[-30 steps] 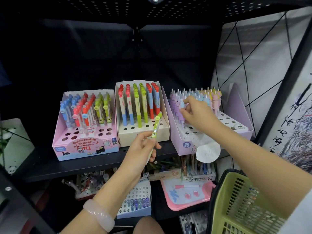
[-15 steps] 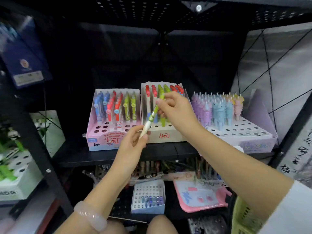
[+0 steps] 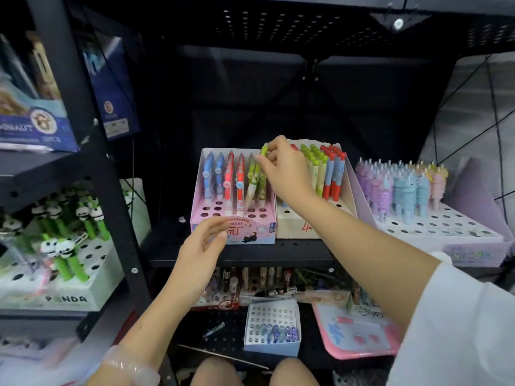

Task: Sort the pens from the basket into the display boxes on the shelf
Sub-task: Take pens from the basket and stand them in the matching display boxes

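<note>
Green pen (image 3: 253, 185) leans over the right holes of the pink box (image 3: 237, 218), its top pinched by the right hand (image 3: 284, 168), I think so that the tip can be guided into a hole beside the other green ones. In front of the box the left hand (image 3: 200, 246) has relaxed, spread fingers and holds nothing. Half a second ago the left hand held the lower end of the pen, right of this box; now it has let go.
</note>
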The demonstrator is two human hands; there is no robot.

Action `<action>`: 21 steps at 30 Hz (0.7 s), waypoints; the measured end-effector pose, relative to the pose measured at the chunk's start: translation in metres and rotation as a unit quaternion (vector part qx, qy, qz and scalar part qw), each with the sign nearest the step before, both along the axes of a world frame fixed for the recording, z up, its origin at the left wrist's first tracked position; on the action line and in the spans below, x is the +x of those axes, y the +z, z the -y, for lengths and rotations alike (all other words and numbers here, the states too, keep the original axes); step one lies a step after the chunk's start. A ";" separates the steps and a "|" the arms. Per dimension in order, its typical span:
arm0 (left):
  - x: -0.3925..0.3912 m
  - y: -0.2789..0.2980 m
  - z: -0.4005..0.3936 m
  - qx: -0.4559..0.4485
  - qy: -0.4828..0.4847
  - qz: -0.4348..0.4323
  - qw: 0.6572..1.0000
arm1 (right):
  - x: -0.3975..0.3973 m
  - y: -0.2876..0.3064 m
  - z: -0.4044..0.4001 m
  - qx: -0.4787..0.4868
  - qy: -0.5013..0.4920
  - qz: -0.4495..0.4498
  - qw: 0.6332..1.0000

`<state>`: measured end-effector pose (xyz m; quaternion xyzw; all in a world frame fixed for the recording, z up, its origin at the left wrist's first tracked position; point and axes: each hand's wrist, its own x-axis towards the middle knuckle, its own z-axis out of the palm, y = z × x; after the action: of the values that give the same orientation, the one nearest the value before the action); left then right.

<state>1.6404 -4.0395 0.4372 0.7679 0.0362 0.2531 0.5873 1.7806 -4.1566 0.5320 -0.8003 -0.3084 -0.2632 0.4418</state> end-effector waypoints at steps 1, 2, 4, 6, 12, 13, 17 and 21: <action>-0.001 0.000 0.000 0.006 -0.004 -0.005 1.000 | 0.000 0.002 -0.001 -0.014 -0.006 0.012 1.000; -0.001 0.000 0.000 0.009 -0.008 -0.008 1.000 | 0.001 0.003 -0.002 -0.025 -0.012 0.023 0.999; -0.002 0.000 0.000 0.009 -0.011 -0.007 1.000 | 0.002 0.002 -0.002 -0.047 -0.019 0.029 0.998; -0.003 0.000 0.000 0.010 -0.011 -0.008 1.000 | 0.003 -0.005 -0.002 -0.083 -0.014 -0.007 0.996; -0.006 0.000 0.004 0.021 -0.009 -0.019 1.000 | -0.005 -0.027 -0.012 -0.139 -0.013 -0.049 0.989; -0.007 0.001 0.005 0.024 -0.012 -0.019 0.999 | -0.007 -0.032 -0.011 -0.151 -0.015 -0.056 0.987; -0.009 0.003 0.014 0.029 -0.030 -0.022 0.999 | -0.015 -0.042 0.005 -0.161 0.007 -0.084 0.983; -0.001 0.000 0.041 0.029 -0.059 -0.031 0.997 | -0.027 -0.030 0.043 -0.154 0.041 -0.071 0.985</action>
<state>1.6389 -4.0808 0.4367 0.7931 0.0018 0.1950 0.5770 1.7536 -4.1992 0.5020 -0.8623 -0.3453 -0.1366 0.3444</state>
